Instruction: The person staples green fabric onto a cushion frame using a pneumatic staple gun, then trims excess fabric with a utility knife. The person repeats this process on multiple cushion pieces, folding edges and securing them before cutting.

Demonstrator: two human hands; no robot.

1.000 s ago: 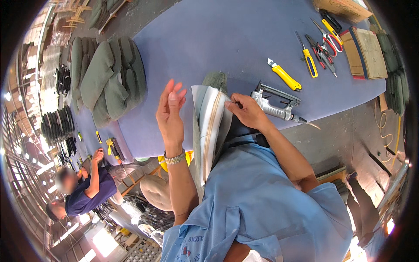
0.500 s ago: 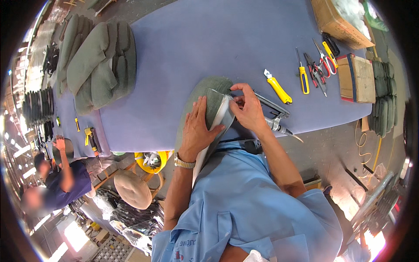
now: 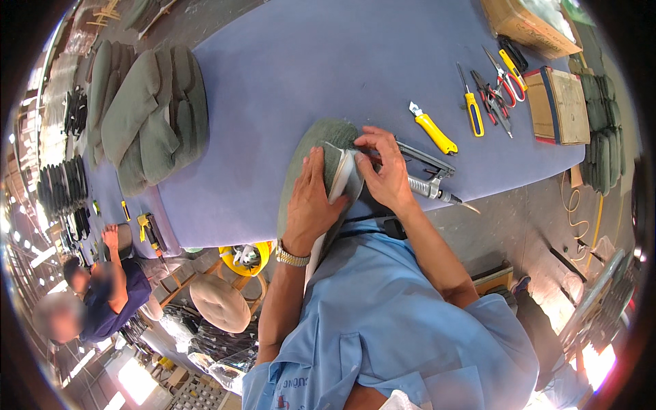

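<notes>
green cushion (image 3: 329,131) needs even pressure, i think; left hand (image 3: 311,208) lies flat, fingers together; if right hand (image 3: 387,175) pinches cloth, i cannot tell.

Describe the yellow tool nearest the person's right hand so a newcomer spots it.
On the blue table, find the silver staple gun beside the right hand. Just beyond it lies the yellow tool; unlike the thin-shafted screwdriver farther right, it has a short silver tip.
</notes>
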